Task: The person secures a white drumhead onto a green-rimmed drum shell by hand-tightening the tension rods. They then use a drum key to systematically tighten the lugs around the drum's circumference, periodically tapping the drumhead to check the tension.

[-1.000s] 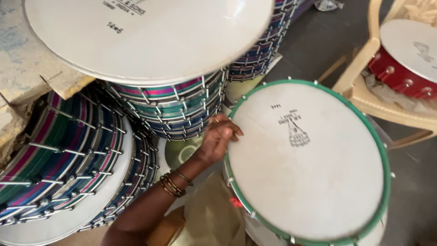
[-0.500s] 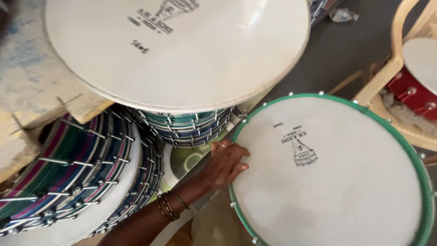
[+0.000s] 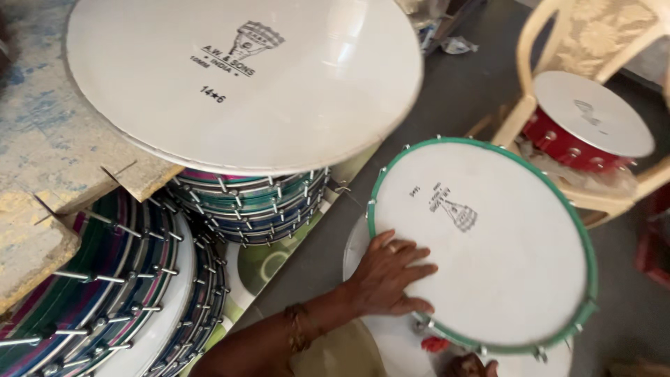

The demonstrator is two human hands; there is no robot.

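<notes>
L hand flat, fingers spread, palm on white head of green-rimmed drum, prob steadying it; drum sits tilted atop another drum. R hand barely in view at drum's lower rim, can't tell grip. Drum stack just beside.

Left hand now flat upon the green-rimmed drum, no longer at its rim.
</notes>
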